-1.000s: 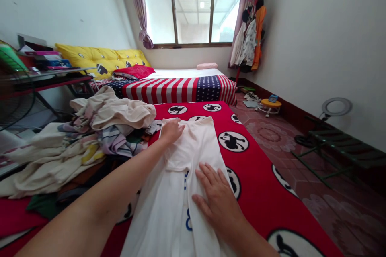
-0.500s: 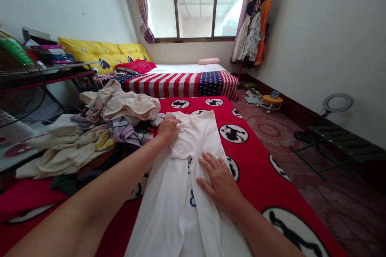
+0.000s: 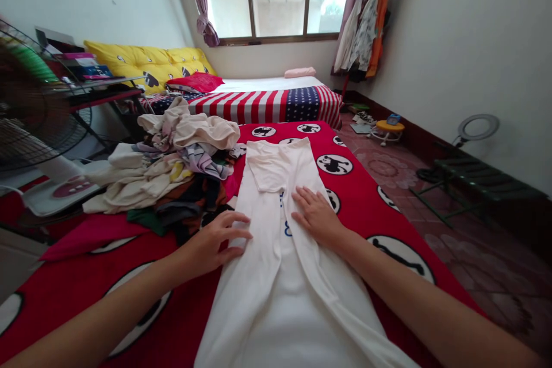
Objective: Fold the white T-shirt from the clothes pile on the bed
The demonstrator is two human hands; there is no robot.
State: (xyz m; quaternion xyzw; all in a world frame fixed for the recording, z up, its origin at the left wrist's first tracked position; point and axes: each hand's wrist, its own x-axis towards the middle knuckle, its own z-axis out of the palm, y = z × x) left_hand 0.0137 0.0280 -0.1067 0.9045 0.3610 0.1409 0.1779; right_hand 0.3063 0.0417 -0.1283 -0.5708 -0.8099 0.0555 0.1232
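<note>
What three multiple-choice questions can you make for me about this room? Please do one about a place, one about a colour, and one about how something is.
1. Where is the white shirt lying?
A) on the floor
B) on the red blanket
C) on the striped bed

2. What colour is the long cushion by the wall?
A) green
B) blue
C) yellow

3. How is the right hand?
A) open, with fingers on the shirt
B) a tight fist
C) up in the air

Answers:
1. B, the shirt is spread out on the blanket.
2. C, the cushion shows yellow.
3. A, its spread fingers rest on the shirt.
</note>
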